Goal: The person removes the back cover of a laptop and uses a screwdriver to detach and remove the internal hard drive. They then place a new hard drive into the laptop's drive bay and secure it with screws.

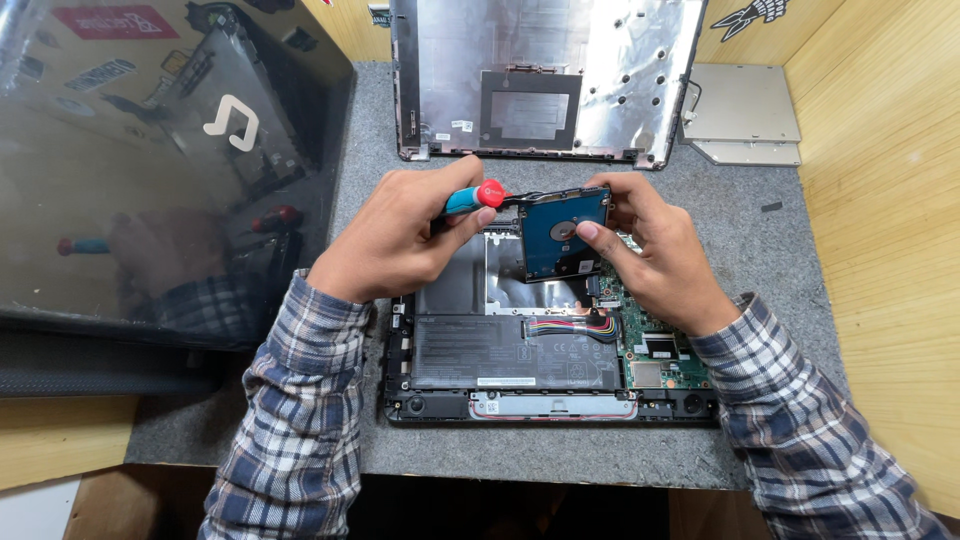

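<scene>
My left hand point(395, 240) grips a screwdriver point(470, 198) with a blue and red handle, its tip against the left edge of a hard drive point(560, 235). My right hand point(650, 250) holds that drive tilted up, blue circuit side facing me, thumb on its face. Both hands hover over an opened laptop base point(545, 360) with a black battery point(510, 352), coloured wires and a green board point(665, 345) showing. An empty silver drive bay lies under the drive.
The laptop's removed bottom cover point(545, 75) lies at the back, inner silver side up. An optical drive point(745, 112) sits at the back right. A glossy dark laptop lid point(160, 160) stands at the left. Wooden walls point(890, 200) border the grey mat point(780, 240).
</scene>
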